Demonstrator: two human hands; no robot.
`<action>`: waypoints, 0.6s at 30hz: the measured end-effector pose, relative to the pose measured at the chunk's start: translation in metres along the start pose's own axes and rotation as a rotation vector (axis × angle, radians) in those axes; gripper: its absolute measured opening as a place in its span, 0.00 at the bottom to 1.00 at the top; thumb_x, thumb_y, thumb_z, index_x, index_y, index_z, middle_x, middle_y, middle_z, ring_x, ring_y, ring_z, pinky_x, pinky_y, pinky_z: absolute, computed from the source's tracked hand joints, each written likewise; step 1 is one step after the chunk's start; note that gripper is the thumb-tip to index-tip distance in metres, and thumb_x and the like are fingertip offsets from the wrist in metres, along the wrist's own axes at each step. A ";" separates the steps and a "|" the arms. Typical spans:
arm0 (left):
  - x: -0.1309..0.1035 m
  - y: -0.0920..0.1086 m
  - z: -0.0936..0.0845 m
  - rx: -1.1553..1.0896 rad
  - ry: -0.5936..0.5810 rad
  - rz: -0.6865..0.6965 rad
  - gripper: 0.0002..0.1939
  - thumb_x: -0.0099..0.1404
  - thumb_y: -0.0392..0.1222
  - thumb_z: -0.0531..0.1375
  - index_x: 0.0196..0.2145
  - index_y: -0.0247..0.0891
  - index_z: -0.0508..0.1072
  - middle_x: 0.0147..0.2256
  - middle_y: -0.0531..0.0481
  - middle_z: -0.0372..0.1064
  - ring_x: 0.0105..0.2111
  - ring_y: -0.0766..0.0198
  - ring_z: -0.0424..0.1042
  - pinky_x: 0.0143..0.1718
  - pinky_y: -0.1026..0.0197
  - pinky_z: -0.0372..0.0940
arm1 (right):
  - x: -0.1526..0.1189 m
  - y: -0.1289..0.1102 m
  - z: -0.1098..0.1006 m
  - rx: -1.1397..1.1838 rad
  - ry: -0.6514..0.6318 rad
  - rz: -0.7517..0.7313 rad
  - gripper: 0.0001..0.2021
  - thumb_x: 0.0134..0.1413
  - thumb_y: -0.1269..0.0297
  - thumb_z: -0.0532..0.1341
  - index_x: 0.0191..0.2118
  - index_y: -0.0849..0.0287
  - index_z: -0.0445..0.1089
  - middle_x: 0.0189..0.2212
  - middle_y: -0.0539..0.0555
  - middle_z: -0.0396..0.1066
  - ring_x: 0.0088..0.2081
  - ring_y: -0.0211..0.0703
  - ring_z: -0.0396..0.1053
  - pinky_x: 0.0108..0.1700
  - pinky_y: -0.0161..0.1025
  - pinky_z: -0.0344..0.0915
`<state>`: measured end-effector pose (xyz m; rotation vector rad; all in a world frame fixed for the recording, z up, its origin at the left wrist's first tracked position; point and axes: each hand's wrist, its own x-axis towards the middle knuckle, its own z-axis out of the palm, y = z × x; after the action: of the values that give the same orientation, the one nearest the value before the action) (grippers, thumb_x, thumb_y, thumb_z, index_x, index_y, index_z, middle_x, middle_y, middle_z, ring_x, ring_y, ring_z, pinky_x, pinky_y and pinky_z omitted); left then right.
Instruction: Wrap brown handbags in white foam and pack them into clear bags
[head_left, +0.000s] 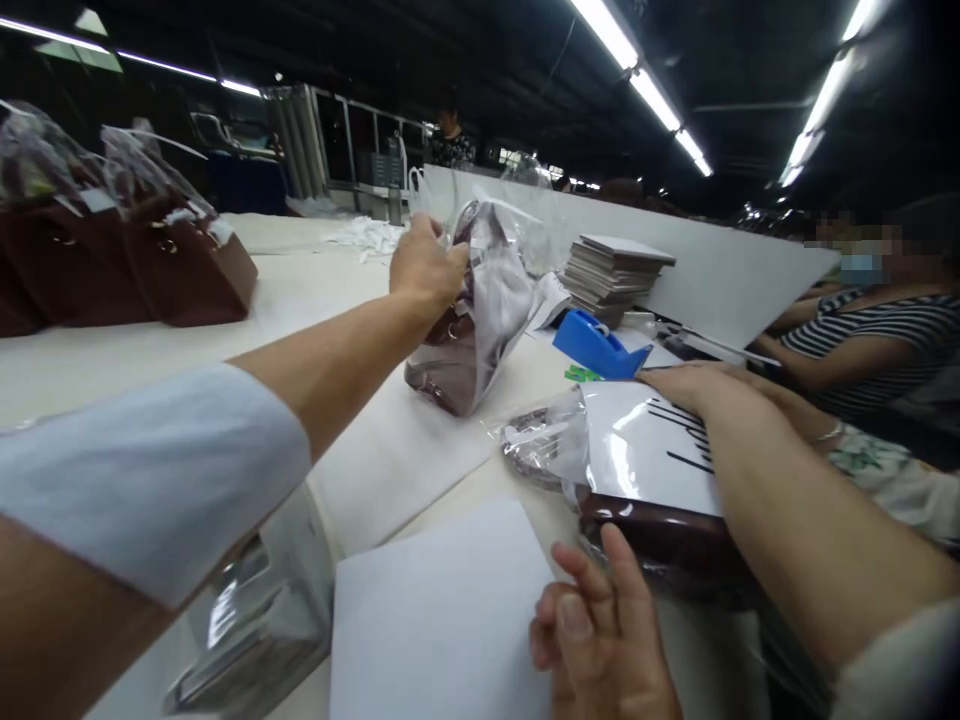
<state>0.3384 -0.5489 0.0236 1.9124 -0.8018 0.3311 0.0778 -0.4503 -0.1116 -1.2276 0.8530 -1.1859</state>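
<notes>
At the far side of the table, my left hand (427, 262) is closed on the top of a brown handbag (454, 355) covered in clear plastic, which stands tilted. My right hand (604, 630) is low in the view, palm turned up, its fingers partly curled and apart with nothing visible in them. Beside its fingertips lies a blank white board (442, 610). Just beyond it, another brown handbag (660, 525) in clear plastic lies on its side, a white printed sheet (637, 445) on top. A co-worker's hands (694, 385) rest over that sheet.
Several brown handbags (180, 265) stand at the left. A blue tape dispenser (596, 342) and a stack of boards (611, 275) sit near a white partition (712, 265). A plastic-wrapped item (262, 610) lies at lower left. A person in stripes (877, 340) sits at the right.
</notes>
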 end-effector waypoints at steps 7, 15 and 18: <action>-0.027 -0.003 -0.049 0.059 -0.198 0.001 0.32 0.56 0.52 0.57 0.54 0.35 0.57 0.49 0.39 0.61 0.46 0.52 0.65 0.45 0.54 0.61 | 0.016 -0.006 -0.016 0.407 0.184 0.018 0.21 0.44 0.62 0.66 0.47 0.52 0.63 0.27 0.46 0.49 0.26 0.29 0.55 0.28 0.28 0.61; -0.116 0.001 -0.191 0.179 -0.159 0.092 0.25 0.60 0.52 0.54 0.52 0.37 0.60 0.52 0.46 0.59 0.51 0.54 0.61 0.52 0.49 0.56 | 0.006 -0.039 -0.017 0.329 0.156 -0.089 0.20 0.40 0.64 0.66 0.41 0.57 0.62 0.24 0.44 0.59 0.24 0.32 0.60 0.29 0.32 0.60; -0.185 -0.019 -0.267 0.178 -0.093 -0.071 0.24 0.61 0.54 0.53 0.52 0.40 0.60 0.51 0.48 0.61 0.50 0.56 0.62 0.51 0.49 0.58 | -0.027 -0.050 -0.023 0.216 0.172 -0.133 0.14 0.41 0.61 0.66 0.33 0.60 0.64 0.24 0.48 0.64 0.24 0.36 0.62 0.29 0.36 0.60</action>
<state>0.2444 -0.2377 0.0343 2.1310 -0.7844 0.2790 0.0401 -0.4263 -0.0701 -1.0294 0.7551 -1.4675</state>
